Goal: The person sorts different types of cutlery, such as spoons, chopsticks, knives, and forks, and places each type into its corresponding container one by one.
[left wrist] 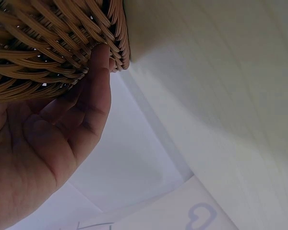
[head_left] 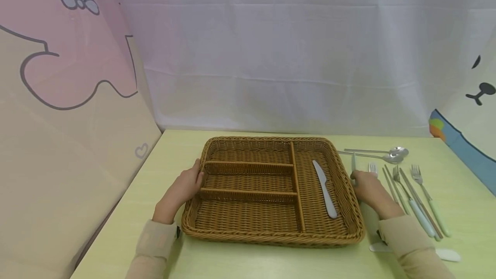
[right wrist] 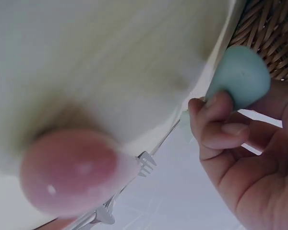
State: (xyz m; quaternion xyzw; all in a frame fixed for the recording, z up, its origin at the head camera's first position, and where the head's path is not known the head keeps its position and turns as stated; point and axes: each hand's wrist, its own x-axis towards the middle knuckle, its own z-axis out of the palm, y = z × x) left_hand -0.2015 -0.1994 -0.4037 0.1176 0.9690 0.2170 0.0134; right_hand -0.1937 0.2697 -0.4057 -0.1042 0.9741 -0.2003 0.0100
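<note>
A brown wicker basket (head_left: 248, 239) with several compartments sits on the table. My left hand (head_left: 187, 184) grips its left side; in the left wrist view the fingers (left wrist: 98, 91) bend against the outer weave near the bottom edge. A pale knife (head_left: 326, 190) lies in the long right compartment. Just outside the basket's right wall, my right hand (head_left: 370, 189) holds a teal knife (head_left: 353, 162) upright, its tip pointing away. Its rounded teal end (right wrist: 242, 76) shows between the curled fingers in the right wrist view, beside the wicker.
Right of the basket lie two spoons (head_left: 393, 158), a green-handled fork (head_left: 434, 210), a pale-blue-handled fork (head_left: 421, 218) and chopsticks (head_left: 420, 201). Another fork (head_left: 373, 168) shows behind the right hand. Pale utensil ends (head_left: 447, 254) stick out around the right sleeve. A curtain (head_left: 279, 68) hangs behind the table.
</note>
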